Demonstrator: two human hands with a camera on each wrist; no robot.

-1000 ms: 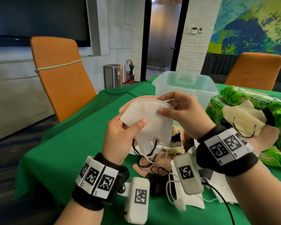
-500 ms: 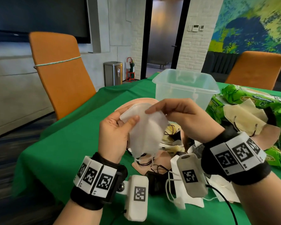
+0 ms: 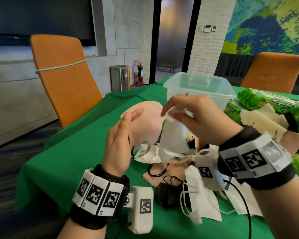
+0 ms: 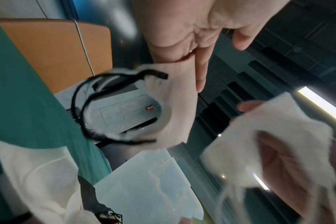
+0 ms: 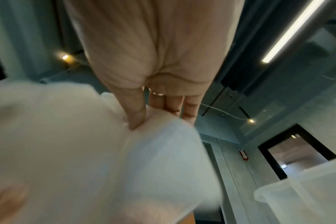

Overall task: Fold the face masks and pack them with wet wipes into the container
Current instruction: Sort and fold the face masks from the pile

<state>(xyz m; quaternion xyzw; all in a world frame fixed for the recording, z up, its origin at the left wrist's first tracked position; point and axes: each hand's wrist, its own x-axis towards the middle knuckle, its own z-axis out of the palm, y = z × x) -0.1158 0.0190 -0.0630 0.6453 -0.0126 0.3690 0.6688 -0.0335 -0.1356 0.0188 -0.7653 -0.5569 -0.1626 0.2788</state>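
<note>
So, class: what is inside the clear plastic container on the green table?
The clear plastic container shows nothing inside through its walls; the right hand, holding a white mask, covers its lower front.

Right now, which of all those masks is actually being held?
The white mask pinched in the right hand; the others lie on the table, and the left hand is empty.
</note>
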